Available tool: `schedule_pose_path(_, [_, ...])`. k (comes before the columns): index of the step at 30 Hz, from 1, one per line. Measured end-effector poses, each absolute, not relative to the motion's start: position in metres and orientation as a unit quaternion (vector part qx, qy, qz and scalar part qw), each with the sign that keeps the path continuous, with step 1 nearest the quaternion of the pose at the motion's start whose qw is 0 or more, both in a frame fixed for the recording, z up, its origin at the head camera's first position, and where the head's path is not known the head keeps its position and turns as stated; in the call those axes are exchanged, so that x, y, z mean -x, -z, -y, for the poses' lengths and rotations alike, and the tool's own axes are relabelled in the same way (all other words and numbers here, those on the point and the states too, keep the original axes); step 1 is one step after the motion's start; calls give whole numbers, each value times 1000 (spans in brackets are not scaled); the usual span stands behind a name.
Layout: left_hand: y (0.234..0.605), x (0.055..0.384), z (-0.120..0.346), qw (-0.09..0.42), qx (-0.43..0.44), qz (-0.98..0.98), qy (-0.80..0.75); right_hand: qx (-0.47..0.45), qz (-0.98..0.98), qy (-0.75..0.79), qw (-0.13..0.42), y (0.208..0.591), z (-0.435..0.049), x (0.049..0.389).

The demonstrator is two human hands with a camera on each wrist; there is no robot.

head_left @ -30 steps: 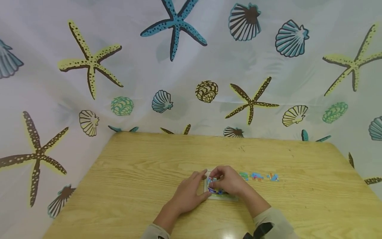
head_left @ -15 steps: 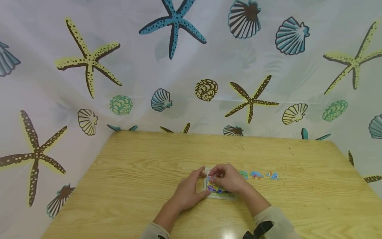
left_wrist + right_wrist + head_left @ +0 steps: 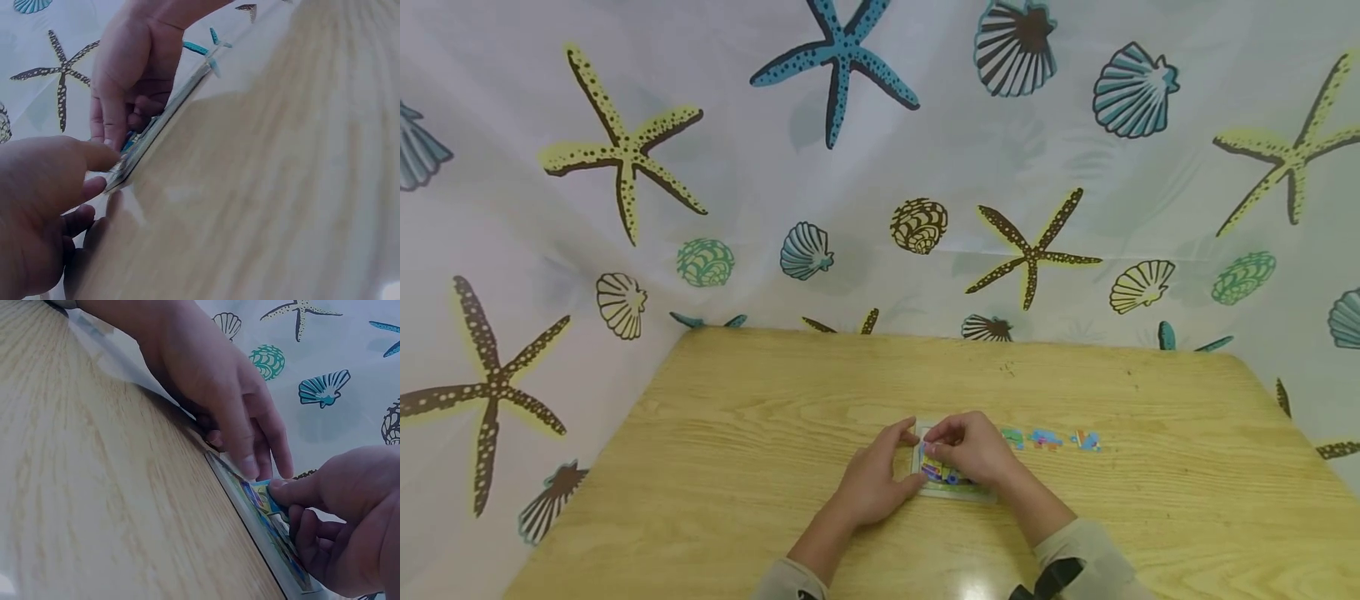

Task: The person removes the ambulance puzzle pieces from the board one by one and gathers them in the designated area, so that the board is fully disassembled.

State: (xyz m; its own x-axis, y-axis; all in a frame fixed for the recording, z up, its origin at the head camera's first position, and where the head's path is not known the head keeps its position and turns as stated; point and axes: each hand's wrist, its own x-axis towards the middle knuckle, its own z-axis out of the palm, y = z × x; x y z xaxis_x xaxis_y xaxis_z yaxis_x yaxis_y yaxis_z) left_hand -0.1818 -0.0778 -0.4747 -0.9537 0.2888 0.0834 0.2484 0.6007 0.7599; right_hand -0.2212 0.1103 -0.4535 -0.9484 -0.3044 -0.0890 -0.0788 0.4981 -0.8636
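Note:
A small jigsaw puzzle in a pale frame (image 3: 958, 492) lies on the table, showing a colourful picture with blue, yellow and purple parts. My left hand (image 3: 872, 479) rests at the frame's left edge, thumb at the front and index finger toward the back corner. Over the puzzle's left part, my right hand (image 3: 973, 450) pinches a puzzle piece (image 3: 260, 483) between thumb and fingers; the hand covers much of the piece and of the picture. Its blue edge shows in the right wrist view. In the left wrist view the frame (image 3: 169, 115) appears nearly edge-on.
Loose puzzle pieces lie in a row right of the frame: a green one (image 3: 1012, 438), a blue and orange one (image 3: 1045, 439) and another blue one (image 3: 1086, 441). The wooden table (image 3: 737, 433) meets a patterned curtain (image 3: 880, 167) at its back and sides.
The right thumb and fingers have shifted slightly on the puzzle's upper left part. The left hand stays at the frame's edge, and the loose pieces have not moved.

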Motion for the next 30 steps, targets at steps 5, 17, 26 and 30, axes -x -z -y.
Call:
schedule_pose_path(5, [483, 180, 71, -36, -127, -904, -407, 118, -854, 491, 126, 455, -110, 223])
schedule_pose_path(17, [479, 178, 70, -21, -103, -905, -413, 64, -842, 521, 128, 455, -109, 221])
schedule_pose_path(26, [477, 180, 68, -18, -98, -906, -411, 42, -824, 550, 130, 454, -109, 221])
schedule_pose_path(30, [478, 179, 67, -18, -96, -907, -409, 46, -821, 556, 123, 455, -110, 220])
